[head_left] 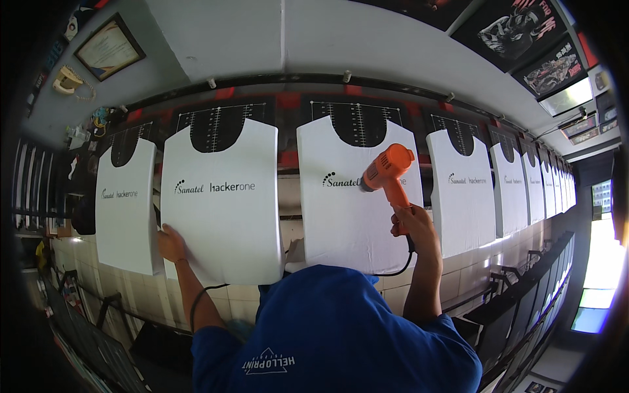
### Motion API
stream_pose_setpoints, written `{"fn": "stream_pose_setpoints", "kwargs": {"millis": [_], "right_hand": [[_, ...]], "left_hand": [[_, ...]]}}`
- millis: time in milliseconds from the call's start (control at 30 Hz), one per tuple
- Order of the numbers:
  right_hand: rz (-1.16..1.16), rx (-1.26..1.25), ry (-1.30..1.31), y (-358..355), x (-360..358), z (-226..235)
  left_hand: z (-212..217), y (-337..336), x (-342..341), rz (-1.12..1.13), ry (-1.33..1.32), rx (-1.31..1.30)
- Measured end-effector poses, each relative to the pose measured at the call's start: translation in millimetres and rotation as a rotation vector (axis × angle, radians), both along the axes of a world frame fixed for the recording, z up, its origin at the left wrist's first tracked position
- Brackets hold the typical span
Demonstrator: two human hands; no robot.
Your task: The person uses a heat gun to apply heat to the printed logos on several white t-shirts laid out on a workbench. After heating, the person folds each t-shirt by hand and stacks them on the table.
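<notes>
My right hand (414, 226) is wrapped round the handle of an orange heat gun (388, 171). Its nozzle points left, over the dark print of a white T-shirt (354, 229) stretched on a black board. A black cord (411, 243) hangs from the handle. My left hand (172, 244) lies against the left edge of another white T-shirt (223, 223), its fingers seemingly stretched out and partly hard to make out. That shirt bears a similar dark print across the chest.
More printed white shirts on boards stand in a row, one at the left (124, 229) and several to the right (462, 216). A dark rail (288, 80) runs behind them. Black racks (524, 295) stand at the lower right. A telephone (67, 82) hangs on the wall.
</notes>
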State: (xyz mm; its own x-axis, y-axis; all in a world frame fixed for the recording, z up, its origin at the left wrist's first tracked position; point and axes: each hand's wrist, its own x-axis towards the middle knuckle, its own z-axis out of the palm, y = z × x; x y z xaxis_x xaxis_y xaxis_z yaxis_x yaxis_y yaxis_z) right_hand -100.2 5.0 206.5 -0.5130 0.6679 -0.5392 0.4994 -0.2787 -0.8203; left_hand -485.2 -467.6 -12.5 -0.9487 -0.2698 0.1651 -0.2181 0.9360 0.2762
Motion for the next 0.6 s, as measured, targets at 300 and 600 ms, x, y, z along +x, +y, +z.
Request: {"fn": "stream_pose_setpoints", "kwargs": {"millis": [300, 600], "right_hand": [[0.017, -0.016, 0.031, 4, -17, -3], [0.048, 0.011, 0.011, -3, -15, -3]], "left_hand": [[2, -1, 0, -0.022, 0.006, -0.003], [3, 1, 1, -0.019, 0.013, -0.021]]}}
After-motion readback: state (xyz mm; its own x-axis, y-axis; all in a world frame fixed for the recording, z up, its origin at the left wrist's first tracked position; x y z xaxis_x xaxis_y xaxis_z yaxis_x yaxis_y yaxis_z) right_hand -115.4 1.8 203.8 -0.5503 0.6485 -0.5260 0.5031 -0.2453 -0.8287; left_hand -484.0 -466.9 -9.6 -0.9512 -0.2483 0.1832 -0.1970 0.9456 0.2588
